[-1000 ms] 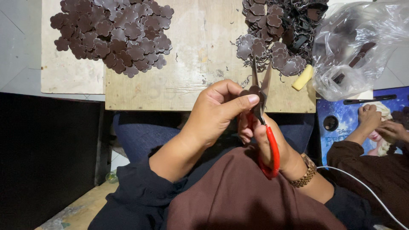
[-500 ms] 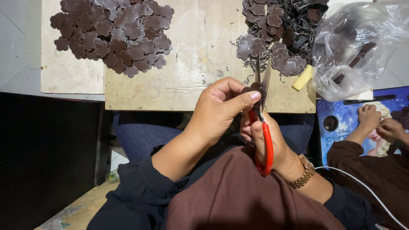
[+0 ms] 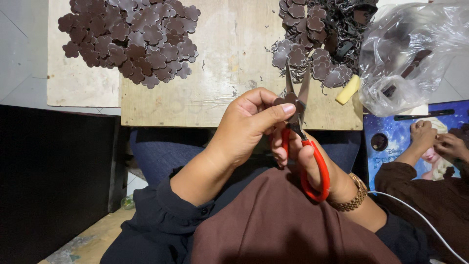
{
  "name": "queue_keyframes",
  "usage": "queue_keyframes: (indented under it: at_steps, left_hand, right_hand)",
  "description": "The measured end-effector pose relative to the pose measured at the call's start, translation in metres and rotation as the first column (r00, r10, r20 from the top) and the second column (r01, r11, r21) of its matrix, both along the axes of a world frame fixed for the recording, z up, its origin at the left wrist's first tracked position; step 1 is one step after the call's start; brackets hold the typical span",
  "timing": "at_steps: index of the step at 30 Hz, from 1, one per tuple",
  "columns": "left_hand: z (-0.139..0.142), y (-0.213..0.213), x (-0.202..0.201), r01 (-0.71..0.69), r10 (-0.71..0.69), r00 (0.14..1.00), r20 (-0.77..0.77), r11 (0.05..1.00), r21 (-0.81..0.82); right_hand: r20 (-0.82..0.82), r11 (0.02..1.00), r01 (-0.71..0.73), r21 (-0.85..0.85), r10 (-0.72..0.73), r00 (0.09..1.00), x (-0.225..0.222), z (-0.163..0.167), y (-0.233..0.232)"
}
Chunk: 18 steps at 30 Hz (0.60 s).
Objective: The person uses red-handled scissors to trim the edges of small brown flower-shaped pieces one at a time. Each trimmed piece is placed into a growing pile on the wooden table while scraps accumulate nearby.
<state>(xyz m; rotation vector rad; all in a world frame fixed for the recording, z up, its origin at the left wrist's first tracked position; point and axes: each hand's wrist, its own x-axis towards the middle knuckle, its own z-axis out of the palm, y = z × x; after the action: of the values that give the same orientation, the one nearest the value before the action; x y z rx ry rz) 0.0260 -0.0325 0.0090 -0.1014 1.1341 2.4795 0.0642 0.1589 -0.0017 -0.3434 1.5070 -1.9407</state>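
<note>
My left hand (image 3: 244, 128) pinches a small dark brown flower-shaped piece (image 3: 288, 100) between thumb and fingers, just in front of the wooden board's near edge. My right hand (image 3: 308, 161) grips red-handled scissors (image 3: 305, 142), fingers through the loops. The scissor blades are slightly apart and point away from me, straddling the brown piece. A gold bracelet sits on my right wrist.
A wooden board (image 3: 234, 63) carries a heap of cut brown flower shapes (image 3: 129, 39) at left and a darker uncut heap (image 3: 317, 34) at right. Beside it lie a yellow stub (image 3: 348, 89) and a clear plastic bag (image 3: 415, 54). Another person's hands (image 3: 435, 142) work at far right.
The scissors have tilted slightly and the blades have opened a little around the brown piece. Both hands stay in nearly the same place.
</note>
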Motion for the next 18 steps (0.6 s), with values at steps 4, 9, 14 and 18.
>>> queue_keyframes:
  at_steps: [4,9,14,18]
  left_hand:
    - [-0.003,0.0,0.0,-0.002,0.001,1.0,0.015,1.0,0.01]
    - [-0.01,0.006,-0.001,-0.049,0.047,0.998,-0.044,0.998,-0.03]
    - [-0.01,0.002,-0.001,-0.07,0.065,0.997,-0.052,0.992,-0.102]
    - [-0.004,-0.007,-0.002,-0.069,0.064,0.996,-0.064,0.995,-0.072]
  right_hand:
    - [0.113,0.997,0.041,-0.067,-0.034,0.993,0.004,-0.009,-0.001]
    - [0.129,0.983,0.17,-0.072,-0.159,0.979,0.008,-0.026,-0.006]
    - [-0.067,0.991,0.114,0.065,-0.11,0.992,0.002,-0.022,-0.002]
    - [-0.094,0.998,0.005,0.066,0.001,0.996,-0.001,-0.008,0.0]
